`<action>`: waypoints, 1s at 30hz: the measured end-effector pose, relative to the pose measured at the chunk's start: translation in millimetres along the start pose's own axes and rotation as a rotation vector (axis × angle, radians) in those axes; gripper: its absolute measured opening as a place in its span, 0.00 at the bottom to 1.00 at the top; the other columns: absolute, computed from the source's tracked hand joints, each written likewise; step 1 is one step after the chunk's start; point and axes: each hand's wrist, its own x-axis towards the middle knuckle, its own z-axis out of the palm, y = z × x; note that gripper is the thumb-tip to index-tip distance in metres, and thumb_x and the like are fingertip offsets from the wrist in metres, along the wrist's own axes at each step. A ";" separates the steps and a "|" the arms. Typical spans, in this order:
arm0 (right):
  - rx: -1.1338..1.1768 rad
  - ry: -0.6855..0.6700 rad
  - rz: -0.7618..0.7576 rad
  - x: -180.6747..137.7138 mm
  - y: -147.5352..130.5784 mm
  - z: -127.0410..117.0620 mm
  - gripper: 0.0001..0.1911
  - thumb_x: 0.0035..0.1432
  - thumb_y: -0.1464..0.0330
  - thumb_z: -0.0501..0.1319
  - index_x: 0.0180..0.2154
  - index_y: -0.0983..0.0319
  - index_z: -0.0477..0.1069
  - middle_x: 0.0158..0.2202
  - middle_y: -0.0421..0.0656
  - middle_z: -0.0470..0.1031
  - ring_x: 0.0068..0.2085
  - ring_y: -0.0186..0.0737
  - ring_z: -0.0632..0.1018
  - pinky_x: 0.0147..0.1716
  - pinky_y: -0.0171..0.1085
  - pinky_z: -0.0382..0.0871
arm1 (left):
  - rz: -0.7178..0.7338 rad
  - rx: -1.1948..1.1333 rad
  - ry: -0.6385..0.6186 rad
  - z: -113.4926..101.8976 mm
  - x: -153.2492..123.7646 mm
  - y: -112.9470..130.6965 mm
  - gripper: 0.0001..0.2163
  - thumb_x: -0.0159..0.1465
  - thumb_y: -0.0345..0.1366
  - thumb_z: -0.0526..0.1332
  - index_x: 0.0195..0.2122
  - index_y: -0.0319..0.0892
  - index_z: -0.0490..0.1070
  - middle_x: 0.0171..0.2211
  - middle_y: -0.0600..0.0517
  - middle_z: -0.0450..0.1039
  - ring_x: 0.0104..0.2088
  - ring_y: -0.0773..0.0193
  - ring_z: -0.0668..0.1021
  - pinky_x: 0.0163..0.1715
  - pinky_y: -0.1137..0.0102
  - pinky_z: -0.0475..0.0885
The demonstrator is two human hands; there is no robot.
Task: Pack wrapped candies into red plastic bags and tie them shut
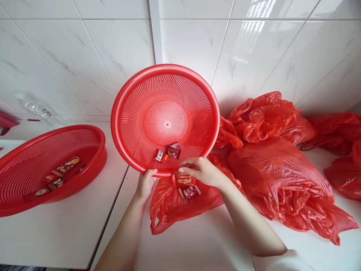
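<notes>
A red perforated plastic basket (166,84) is tilted so that its opening faces me. My left hand (146,184) grips its lower rim, thumb over the edge. Low inside the basket lie a few small wrapped snacks (172,150). At the rim's lower right is my right hand (199,171), its fingers stretched leftward and slightly apart. Just beneath those fingers is a red and gold snack packet (183,180); whether they touch it is unclear. A red and white packet (189,192) lies below on a spread red plastic bag (166,214).
At left stands another red basket (97,135) with several wrapped snacks (60,173) in it. A clear plastic bottle (39,111) lies behind it by the tiled wall (191,41). Full red plastic bags (282,177) crowd the right side of the white table (175,248).
</notes>
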 end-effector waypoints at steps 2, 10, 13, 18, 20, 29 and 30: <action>-0.156 0.181 -0.029 3.2 4.7 7.8 0.15 0.64 0.59 0.56 0.43 0.61 0.75 0.41 0.45 0.78 0.41 0.41 0.78 0.45 0.41 0.70 | 0.001 0.010 -0.003 3.7 -1.6 -0.4 0.18 0.56 0.33 0.62 0.48 0.39 0.72 0.44 0.45 0.77 0.47 0.49 0.78 0.43 0.59 0.74; -0.359 -0.018 -0.181 9.5 20.7 29.4 0.31 0.63 0.56 0.57 0.62 0.65 0.60 0.59 0.56 0.65 0.60 0.51 0.67 0.58 0.53 0.61 | -0.101 0.064 -0.023 16.1 -9.6 -13.0 0.19 0.55 0.32 0.62 0.50 0.40 0.71 0.37 0.48 0.78 0.42 0.51 0.79 0.36 0.63 0.74; -0.254 -0.098 -0.220 8.7 20.6 27.3 0.23 0.62 0.62 0.59 0.57 0.63 0.67 0.54 0.51 0.72 0.54 0.46 0.73 0.55 0.47 0.67 | -0.091 0.024 -0.021 13.9 -8.2 -8.4 0.18 0.55 0.32 0.62 0.48 0.40 0.72 0.39 0.48 0.78 0.43 0.51 0.79 0.37 0.63 0.74; 0.280 0.107 0.074 12.6 22.8 19.3 0.15 0.61 0.65 0.59 0.48 0.61 0.75 0.43 0.44 0.78 0.43 0.40 0.78 0.49 0.46 0.73 | -0.056 -0.006 0.019 7.8 -2.6 2.6 0.18 0.55 0.34 0.61 0.48 0.41 0.72 0.43 0.47 0.78 0.45 0.50 0.78 0.40 0.60 0.74; 0.611 0.144 0.186 14.0 22.5 15.0 0.17 0.58 0.63 0.62 0.47 0.62 0.75 0.46 0.44 0.77 0.44 0.39 0.78 0.48 0.45 0.75 | 0.006 -0.014 0.035 5.4 -0.2 4.0 0.17 0.54 0.33 0.61 0.47 0.41 0.72 0.45 0.47 0.78 0.46 0.50 0.78 0.42 0.60 0.74; 0.867 0.112 0.251 10.7 15.6 0.1 0.18 0.52 0.69 0.64 0.47 0.62 0.76 0.56 0.46 0.71 0.55 0.45 0.73 0.54 0.46 0.72 | 0.091 -0.028 0.052 4.7 1.3 5.4 0.16 0.55 0.31 0.61 0.46 0.42 0.74 0.45 0.48 0.77 0.50 0.50 0.76 0.46 0.59 0.73; 0.850 0.109 0.245 10.1 15.4 -0.7 0.19 0.52 0.68 0.64 0.47 0.62 0.76 0.56 0.46 0.71 0.55 0.45 0.73 0.55 0.46 0.71 | 0.083 -0.027 0.051 4.8 0.9 5.5 0.16 0.55 0.31 0.61 0.45 0.43 0.74 0.45 0.49 0.77 0.49 0.50 0.76 0.45 0.59 0.73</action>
